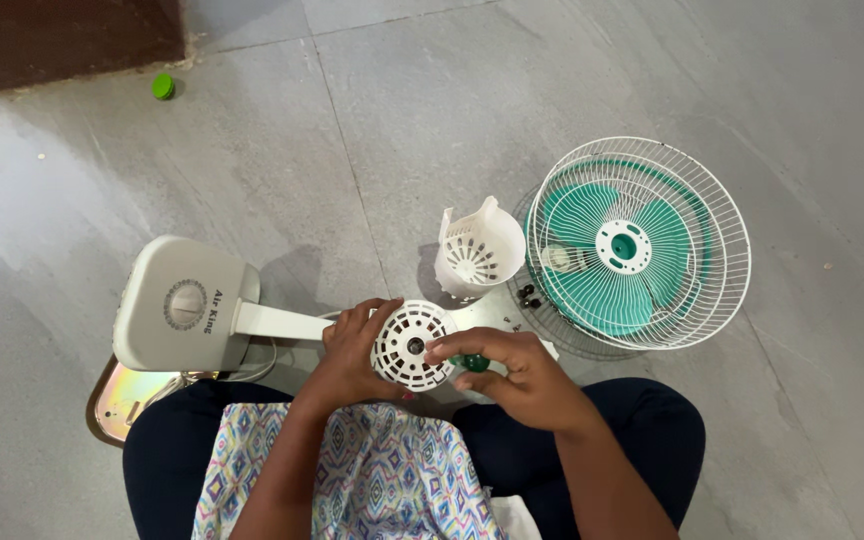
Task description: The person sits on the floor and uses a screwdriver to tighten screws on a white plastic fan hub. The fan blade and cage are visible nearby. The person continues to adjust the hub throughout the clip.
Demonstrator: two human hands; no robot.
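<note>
A white fan lies on the grey floor in front of my knees, its boxy base (pixel 184 305) to the left and its neck running right. My left hand (pixel 352 345) grips the side of the round vented motor housing (pixel 410 345). My right hand (pixel 512 368) rests its fingertips on the housing's front near the centre shaft, with a small green knob (pixel 475 362) under the fingers. A white vented motor cover (pixel 476 250) stands loose just behind. To the right lies a white wire guard (pixel 717 215) with the teal blade (pixel 592 275) inside it.
Small black screws (pixel 529 296) lie between the cover and the guard. A shiny metal plate (pixel 117 402) sits under the fan base. A green cap (pixel 162 86) lies far left near a dark brown furniture edge (pixel 62 40).
</note>
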